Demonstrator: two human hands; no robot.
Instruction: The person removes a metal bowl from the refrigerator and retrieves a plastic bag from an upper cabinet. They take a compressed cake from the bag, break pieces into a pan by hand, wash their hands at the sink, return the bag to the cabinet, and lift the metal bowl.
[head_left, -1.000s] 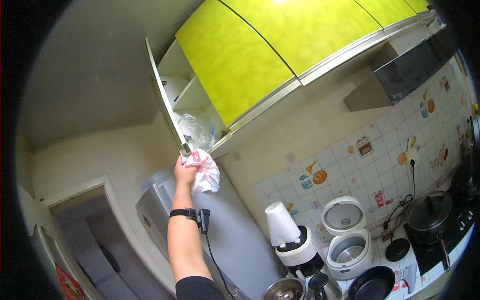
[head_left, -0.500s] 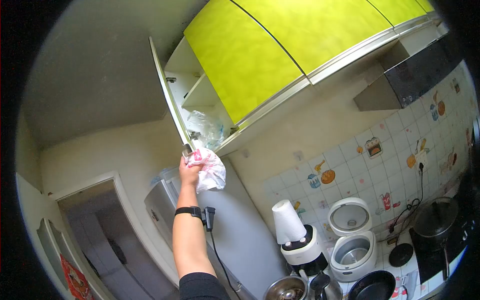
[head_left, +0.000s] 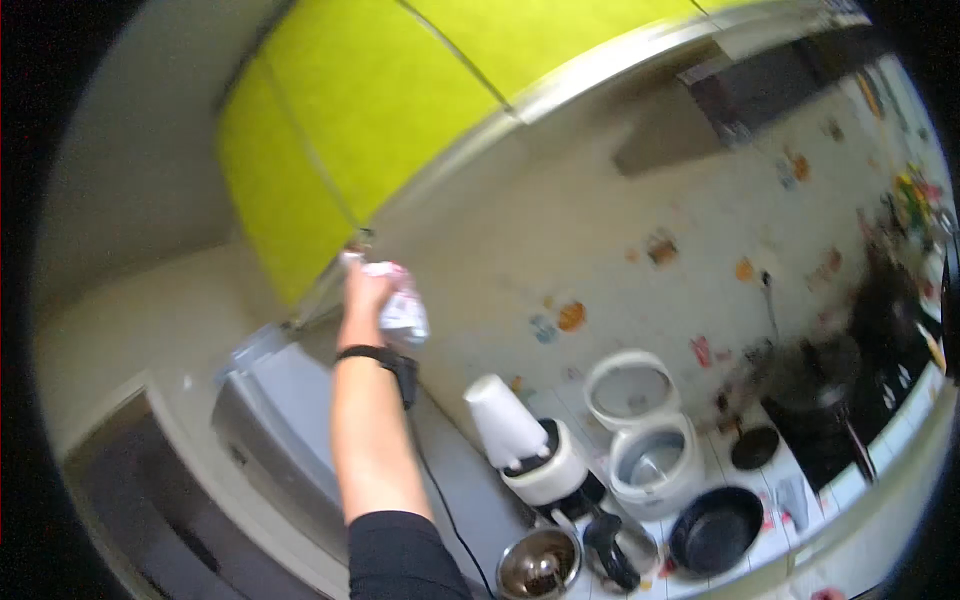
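Observation:
My left hand [head_left: 367,290] is raised at the lower edge of the yellow-green wall cabinet. Its fingers are closed around a crumpled white plastic bag with pink print [head_left: 403,310], which hangs on the right side of the hand. The fingertips are at the bottom of the leftmost cabinet door [head_left: 285,170], by a small metal fitting; blur hides whether they touch it. That door now lies in line with the neighbouring doors. A black strap with a small device [head_left: 385,362] sits on my wrist, with a cable running down. I do not see my right hand.
A grey fridge [head_left: 285,410] stands below the cabinet. On the tiled counter are a paper towel roll [head_left: 505,420], an open rice cooker [head_left: 655,455], a metal bowl [head_left: 540,562], a kettle [head_left: 615,550] and a black frying pan [head_left: 715,530]. The range hood [head_left: 770,90] juts out at right.
The leftmost cabinet door has swung from open to shut, covering the shelves and the clear plastic inside. My left hand moved with it, keeping the bag. The view has turned to the right.

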